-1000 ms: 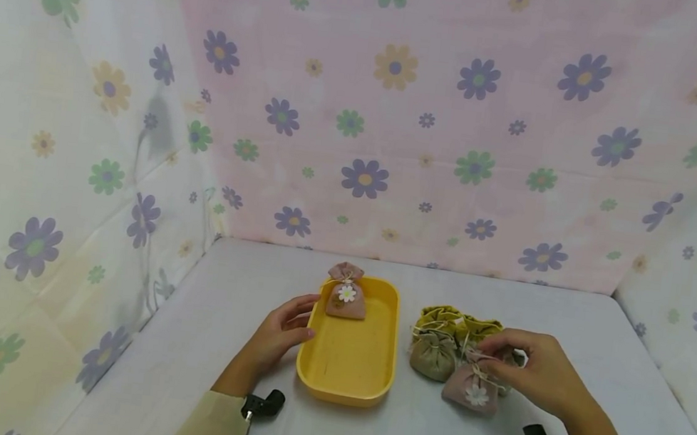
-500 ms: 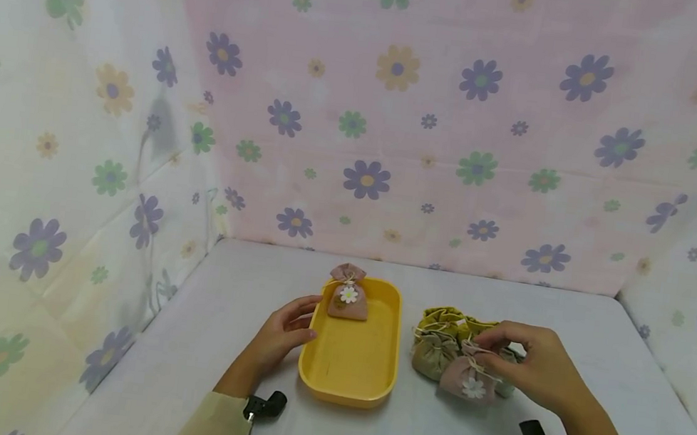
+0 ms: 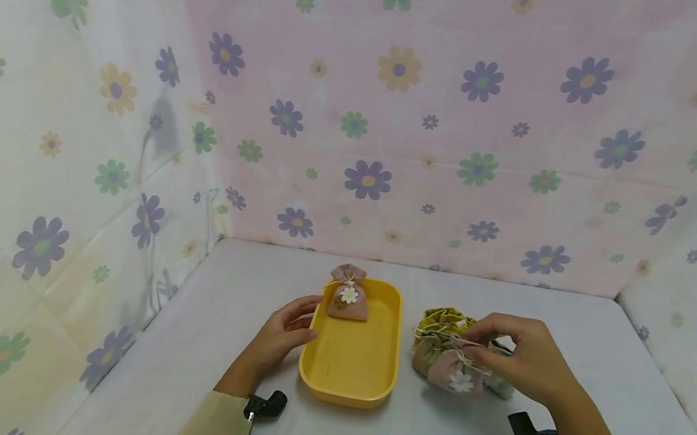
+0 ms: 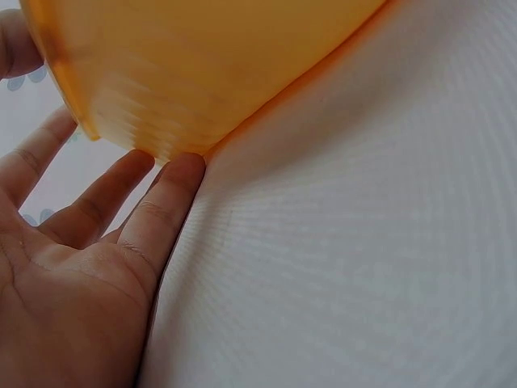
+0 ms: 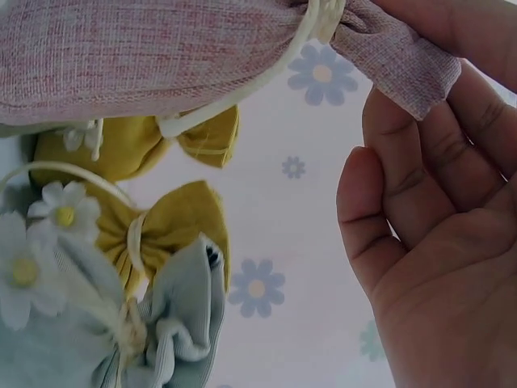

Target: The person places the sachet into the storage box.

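Observation:
My right hand (image 3: 520,355) pinches the gathered top of a pink drawstring pouch (image 3: 452,374) with a white flower on it. In the right wrist view the pink pouch (image 5: 161,61) stretches across the top, its ruffled end between thumb and fingers. Behind it is a group of pouches: a mustard one (image 3: 440,316), an olive-beige one (image 3: 425,353) partly covered, and a pale grey-blue one (image 5: 56,315). My left hand (image 3: 280,335) rests against the left side of a yellow tray (image 3: 348,361), thumb at the rim, relaxed fingers (image 4: 166,206) touching the outer wall.
Another pink pouch (image 3: 349,304) with a white flower leans in the tray's far left corner. A white cloth covers the table (image 3: 179,342). Flower-print fabric (image 3: 421,204) rises behind and on both sides.
My right hand has moved left with the pink pouch, which now covers more of the olive-beige one and exposes the grey-blue one. The left hand stays at the tray.

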`<state>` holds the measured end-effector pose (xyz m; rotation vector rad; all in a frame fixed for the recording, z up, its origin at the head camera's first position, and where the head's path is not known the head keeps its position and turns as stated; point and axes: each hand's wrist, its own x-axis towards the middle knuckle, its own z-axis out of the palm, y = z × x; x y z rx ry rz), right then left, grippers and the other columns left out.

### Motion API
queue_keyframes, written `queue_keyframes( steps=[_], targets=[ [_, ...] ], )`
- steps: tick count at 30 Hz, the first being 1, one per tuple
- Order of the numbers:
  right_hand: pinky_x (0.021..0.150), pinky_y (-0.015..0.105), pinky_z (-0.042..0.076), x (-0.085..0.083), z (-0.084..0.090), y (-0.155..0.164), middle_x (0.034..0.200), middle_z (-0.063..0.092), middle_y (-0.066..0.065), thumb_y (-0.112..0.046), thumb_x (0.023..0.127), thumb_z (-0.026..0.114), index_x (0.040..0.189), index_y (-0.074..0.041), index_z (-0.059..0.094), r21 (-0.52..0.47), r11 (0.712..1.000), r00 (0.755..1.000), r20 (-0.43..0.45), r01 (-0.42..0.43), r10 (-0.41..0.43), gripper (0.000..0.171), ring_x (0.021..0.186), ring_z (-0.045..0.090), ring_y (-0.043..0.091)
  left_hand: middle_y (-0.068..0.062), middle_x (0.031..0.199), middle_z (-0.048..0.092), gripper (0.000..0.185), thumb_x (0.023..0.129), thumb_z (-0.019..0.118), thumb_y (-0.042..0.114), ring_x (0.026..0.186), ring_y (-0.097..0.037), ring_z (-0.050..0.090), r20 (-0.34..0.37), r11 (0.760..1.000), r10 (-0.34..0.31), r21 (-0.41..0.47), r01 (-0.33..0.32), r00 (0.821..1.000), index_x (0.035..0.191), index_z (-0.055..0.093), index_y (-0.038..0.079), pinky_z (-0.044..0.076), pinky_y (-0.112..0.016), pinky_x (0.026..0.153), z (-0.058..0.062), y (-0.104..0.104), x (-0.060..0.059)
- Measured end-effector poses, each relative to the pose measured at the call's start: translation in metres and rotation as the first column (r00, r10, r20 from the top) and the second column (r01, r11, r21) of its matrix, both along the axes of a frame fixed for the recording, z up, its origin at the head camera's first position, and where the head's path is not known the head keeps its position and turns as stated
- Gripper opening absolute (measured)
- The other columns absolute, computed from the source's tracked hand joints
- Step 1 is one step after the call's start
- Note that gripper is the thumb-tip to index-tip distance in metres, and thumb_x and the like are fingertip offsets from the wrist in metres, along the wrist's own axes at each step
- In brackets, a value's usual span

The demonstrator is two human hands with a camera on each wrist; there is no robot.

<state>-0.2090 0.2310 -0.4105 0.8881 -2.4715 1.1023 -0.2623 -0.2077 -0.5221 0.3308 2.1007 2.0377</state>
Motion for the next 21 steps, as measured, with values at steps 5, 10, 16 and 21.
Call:
queue_keyframes(
  steps=[5,10,16,21],
  targets=[
    [0.071,0.034,0.062,-0.002,0.003,-0.008,0.095,0.074,-0.019,-0.014,0.085,0.086,0.101,-0.032,0.076,-0.002,0.999,0.999,-0.010,-0.032,0.032,0.026,0.082,0.070,0.003,-0.005,0.156,0.050,0.064,0.093,0.072,0.006,0.139,-0.031,0.054,-0.006,1.000,0.012,-0.014,-0.012,1.000,0.152,0.051,0.022,0.054,-0.033,0.107,-0.001,0.000,0.000],
    [0.071,0.031,0.063,-0.006,0.007,-0.013,0.095,0.073,-0.019,-0.014,0.085,0.085,0.102,-0.031,0.076,-0.010,0.998,0.998,-0.022,-0.064,0.064,0.026,0.082,0.070,0.003,-0.006,0.157,0.049,0.065,0.092,0.072,0.007,0.139,-0.030,0.054,-0.012,1.000,0.007,-0.017,-0.007,1.000,0.152,0.050,0.022,0.053,-0.032,0.107,-0.003,0.000,-0.001],
    [0.071,0.029,0.062,-0.010,0.010,-0.020,0.091,0.072,-0.019,-0.014,0.085,0.085,0.100,-0.030,0.076,-0.010,0.996,0.995,-0.047,-0.094,0.093,0.023,0.079,0.067,0.002,-0.006,0.157,0.048,0.064,0.094,0.072,0.008,0.140,-0.032,0.053,-0.006,1.000,-0.002,-0.015,0.002,1.000,0.152,0.049,0.022,0.053,-0.033,0.107,-0.004,-0.001,-0.001],
    [0.071,0.029,0.062,-0.012,0.015,-0.027,0.091,0.073,-0.019,-0.015,0.085,0.086,0.098,-0.031,0.076,-0.024,0.995,0.994,-0.055,-0.101,0.099,0.023,0.079,0.067,0.002,-0.005,0.156,0.049,0.063,0.094,0.071,0.007,0.140,-0.032,0.054,-0.003,1.000,0.002,-0.015,-0.002,1.000,0.152,0.050,0.022,0.054,-0.033,0.107,-0.003,0.000,-0.002]
  ],
)
